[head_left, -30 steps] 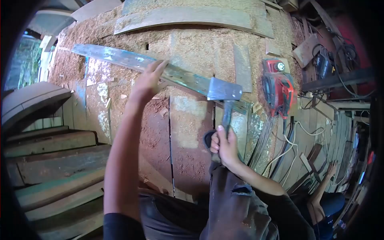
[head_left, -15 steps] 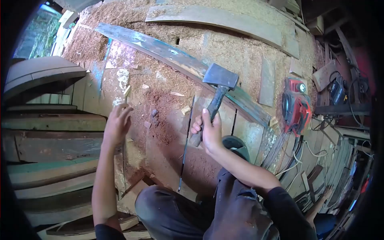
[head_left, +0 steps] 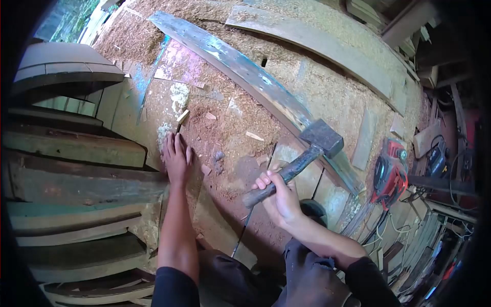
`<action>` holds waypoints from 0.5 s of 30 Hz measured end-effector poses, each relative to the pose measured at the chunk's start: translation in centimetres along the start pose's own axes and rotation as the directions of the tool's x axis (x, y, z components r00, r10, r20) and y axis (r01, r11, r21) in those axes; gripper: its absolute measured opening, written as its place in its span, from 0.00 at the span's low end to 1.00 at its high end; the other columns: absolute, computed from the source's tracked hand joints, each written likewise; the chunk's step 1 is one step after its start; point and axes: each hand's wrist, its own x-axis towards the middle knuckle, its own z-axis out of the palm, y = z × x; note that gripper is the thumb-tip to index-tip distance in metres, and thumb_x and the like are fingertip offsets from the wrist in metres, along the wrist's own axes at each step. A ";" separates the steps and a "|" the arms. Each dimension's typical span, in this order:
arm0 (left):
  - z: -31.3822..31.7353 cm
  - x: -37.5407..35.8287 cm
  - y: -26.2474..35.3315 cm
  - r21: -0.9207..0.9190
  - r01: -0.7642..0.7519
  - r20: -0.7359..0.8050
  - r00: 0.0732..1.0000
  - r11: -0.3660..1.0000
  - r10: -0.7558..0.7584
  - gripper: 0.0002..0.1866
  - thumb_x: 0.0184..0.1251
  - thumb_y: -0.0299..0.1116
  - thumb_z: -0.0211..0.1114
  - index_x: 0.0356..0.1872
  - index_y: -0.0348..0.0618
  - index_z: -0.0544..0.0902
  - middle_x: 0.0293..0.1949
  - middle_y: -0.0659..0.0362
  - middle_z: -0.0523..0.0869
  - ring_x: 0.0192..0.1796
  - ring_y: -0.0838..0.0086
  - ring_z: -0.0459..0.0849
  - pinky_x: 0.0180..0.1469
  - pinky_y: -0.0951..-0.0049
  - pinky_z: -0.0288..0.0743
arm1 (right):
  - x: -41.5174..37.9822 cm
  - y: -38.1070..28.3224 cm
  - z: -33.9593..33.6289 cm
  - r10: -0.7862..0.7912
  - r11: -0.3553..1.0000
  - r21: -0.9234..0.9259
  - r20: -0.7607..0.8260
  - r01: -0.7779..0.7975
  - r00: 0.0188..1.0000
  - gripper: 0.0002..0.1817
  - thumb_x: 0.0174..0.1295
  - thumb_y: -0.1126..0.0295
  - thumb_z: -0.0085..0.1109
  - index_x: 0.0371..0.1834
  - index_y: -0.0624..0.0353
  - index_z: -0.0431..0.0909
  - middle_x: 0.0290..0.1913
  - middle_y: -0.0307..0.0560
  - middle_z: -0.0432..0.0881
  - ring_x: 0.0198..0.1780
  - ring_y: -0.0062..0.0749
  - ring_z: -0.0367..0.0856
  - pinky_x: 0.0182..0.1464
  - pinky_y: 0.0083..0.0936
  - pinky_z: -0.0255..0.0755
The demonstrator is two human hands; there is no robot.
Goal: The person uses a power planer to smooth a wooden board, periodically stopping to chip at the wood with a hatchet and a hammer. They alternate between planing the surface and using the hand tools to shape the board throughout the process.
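The right hand [head_left: 280, 199] curls its fingers around the lower handle of a dark-handled grey metal axe [head_left: 302, 162], seemingly leaving the head free. The axe lies diagonally, head pointing far right, over a weathered blue-grey wooden plank [head_left: 255, 82]. The left hand [head_left: 176, 159], fingers slightly spread, seems braced on the sawdust-strewn wooden floor [head_left: 235, 187].

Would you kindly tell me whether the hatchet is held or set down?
The hatchet is held: the right hand is closed around its handle, and its head overlaps the weathered plank in view.
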 end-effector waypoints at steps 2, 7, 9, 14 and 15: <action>1.5 -0.6 1.0 0.024 0.075 -0.042 0.996 0.997 -0.074 0.28 0.72 0.42 0.54 0.71 0.46 0.66 0.74 0.49 0.61 0.76 0.54 0.56 0.76 0.54 0.47 | 1.6 0.5 1.5 0.055 0.997 0.058 0.007 -0.055 0.998 0.07 0.68 0.79 0.47 0.41 0.51 0.66 0.29 0.37 0.65 0.33 0.25 0.67 0.46 0.29 0.67; 1.4 -0.3 1.3 0.035 0.164 -0.037 0.986 0.986 -0.163 0.27 0.72 0.43 0.50 0.71 0.48 0.67 0.75 0.52 0.61 0.77 0.56 0.54 0.76 0.52 0.45 | 3.7 1.5 2.3 0.097 0.990 0.104 -0.007 -0.096 0.995 0.06 0.57 0.77 0.45 0.33 0.52 0.63 0.22 0.37 0.60 0.27 0.25 0.62 0.40 0.28 0.59; 1.3 -0.2 1.3 0.042 0.176 -0.012 0.984 0.983 -0.176 0.28 0.71 0.42 0.52 0.71 0.48 0.65 0.75 0.52 0.60 0.77 0.57 0.54 0.76 0.53 0.44 | 4.1 1.9 1.2 0.043 0.995 0.090 0.104 -0.052 0.994 0.03 0.56 0.74 0.46 0.30 0.53 0.63 0.20 0.38 0.59 0.25 0.26 0.61 0.40 0.28 0.59; 1.2 0.0 1.2 0.043 0.199 0.044 0.979 0.979 -0.201 0.31 0.68 0.41 0.54 0.73 0.51 0.64 0.76 0.52 0.59 0.78 0.55 0.53 0.77 0.52 0.45 | 5.3 1.7 1.7 -0.018 0.993 -0.116 -0.006 0.017 1.000 0.01 0.54 0.71 0.45 0.28 0.54 0.65 0.17 0.38 0.57 0.22 0.27 0.59 0.36 0.32 0.58; 1.2 0.0 1.2 0.038 0.204 0.057 0.977 0.978 -0.205 0.32 0.67 0.42 0.54 0.73 0.51 0.64 0.76 0.52 0.58 0.78 0.55 0.52 0.77 0.52 0.45 | 4.8 0.8 1.0 -0.017 0.993 -0.121 -0.011 0.016 1.000 0.01 0.54 0.71 0.45 0.28 0.54 0.65 0.17 0.38 0.57 0.22 0.27 0.59 0.36 0.32 0.58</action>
